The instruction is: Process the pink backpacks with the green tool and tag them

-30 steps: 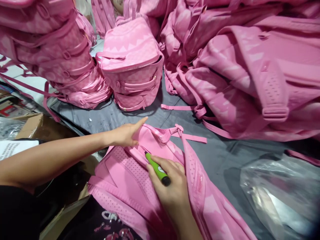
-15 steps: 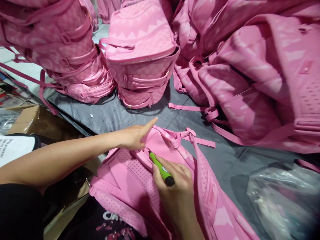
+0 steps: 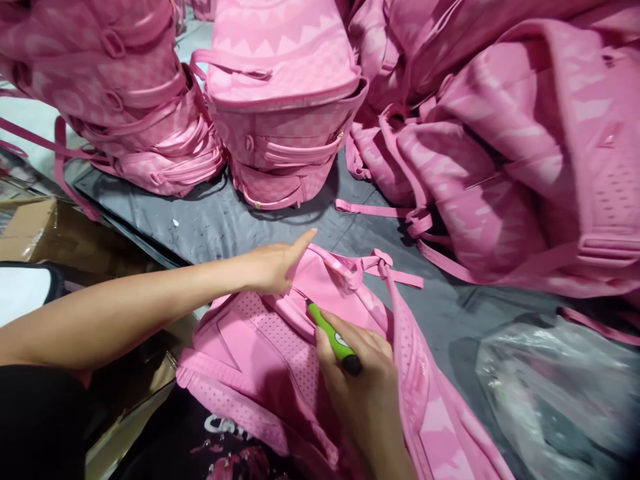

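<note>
A pink backpack (image 3: 295, 373) lies in front of me with its perforated back panel and straps facing up. My left hand (image 3: 275, 267) grips it at the upper edge, one finger stretched out past the fabric while the others curl out of sight. My right hand (image 3: 360, 367) is closed around a green pen-shaped tool (image 3: 332, 333) with a black rear end. The tool's thin dark tip points at the pink fabric beside a seam, close to my left hand; whether it touches cannot be made out.
Stacked pink backpacks (image 3: 150, 127) stand at the back left, another pile (image 3: 285, 120) behind the middle. More pink bags (image 3: 500, 167) heap up on the right. A clear plastic bag (image 3: 560, 393) lies on the grey-covered table (image 3: 450, 347). Cardboard boxes (image 3: 35, 230) are at the left.
My right hand and the green tool have shifted slightly right along the fabric. My left hand keeps its hold on the backpack. The whole view has tilted a little.
</note>
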{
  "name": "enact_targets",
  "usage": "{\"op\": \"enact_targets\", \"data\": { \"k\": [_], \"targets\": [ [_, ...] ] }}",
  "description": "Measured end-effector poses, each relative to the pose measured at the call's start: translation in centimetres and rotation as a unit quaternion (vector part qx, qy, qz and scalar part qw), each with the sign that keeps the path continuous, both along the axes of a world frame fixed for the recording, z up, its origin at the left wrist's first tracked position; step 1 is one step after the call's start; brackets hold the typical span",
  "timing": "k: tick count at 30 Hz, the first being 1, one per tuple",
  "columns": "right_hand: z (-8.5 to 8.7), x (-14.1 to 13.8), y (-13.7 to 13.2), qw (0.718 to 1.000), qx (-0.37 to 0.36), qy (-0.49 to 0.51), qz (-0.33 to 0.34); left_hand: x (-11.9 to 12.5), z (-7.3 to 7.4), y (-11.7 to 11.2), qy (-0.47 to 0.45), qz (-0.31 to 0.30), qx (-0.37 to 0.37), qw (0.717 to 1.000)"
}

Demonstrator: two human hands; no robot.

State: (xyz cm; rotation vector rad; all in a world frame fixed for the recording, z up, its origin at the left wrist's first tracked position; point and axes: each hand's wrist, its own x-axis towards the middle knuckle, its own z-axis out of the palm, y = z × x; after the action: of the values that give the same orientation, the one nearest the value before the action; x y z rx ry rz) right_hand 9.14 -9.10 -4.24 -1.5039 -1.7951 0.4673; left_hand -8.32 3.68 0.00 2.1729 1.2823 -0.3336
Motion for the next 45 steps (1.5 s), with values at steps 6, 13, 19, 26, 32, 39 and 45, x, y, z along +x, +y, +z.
{"op": "enact_targets", "data": {
  "k": [6, 13, 19, 26, 32, 39, 45],
  "targets": [
    [0.0, -0.6, 0.2, 1.000, -0.007, 0.022, 0.013, 0.1, -0.2, 0.0, 0.005, -0.015, 0.013, 1.000],
    [0.2, -0.8, 0.8, 1.000, -0.016, 0.019, 0.012, 0.2, -0.2, 0.1, 0.013, -0.007, 0.013, 1.000],
    [0.1, -0.6, 0.8, 0.999, -0.021, 0.032, 0.025, 0.2, -0.2, 0.1, 0.017, -0.012, 0.017, 1.000],
    [0.1, -1.0, 0.9, 0.999, -0.009, 0.044, 0.031, 0.3, 0.0, 0.1, 0.022, -0.011, 0.018, 1.000],
    [0.0, -0.9, 1.7, 0.987, -0.104, 0.110, 0.059, 0.4, 0.1, 0.2, 0.022, -0.004, 0.014, 1.000],
    [0.1, -1.0, 1.3, 0.991, -0.064, 0.105, 0.051, 0.5, 0.3, -0.1, 0.023, 0.006, 0.025, 0.999],
    [-0.4, -1.2, 1.4, 0.994, -0.045, 0.092, 0.028, 0.5, 0.0, 0.2, 0.022, 0.007, 0.033, 0.999]
  ]
}}
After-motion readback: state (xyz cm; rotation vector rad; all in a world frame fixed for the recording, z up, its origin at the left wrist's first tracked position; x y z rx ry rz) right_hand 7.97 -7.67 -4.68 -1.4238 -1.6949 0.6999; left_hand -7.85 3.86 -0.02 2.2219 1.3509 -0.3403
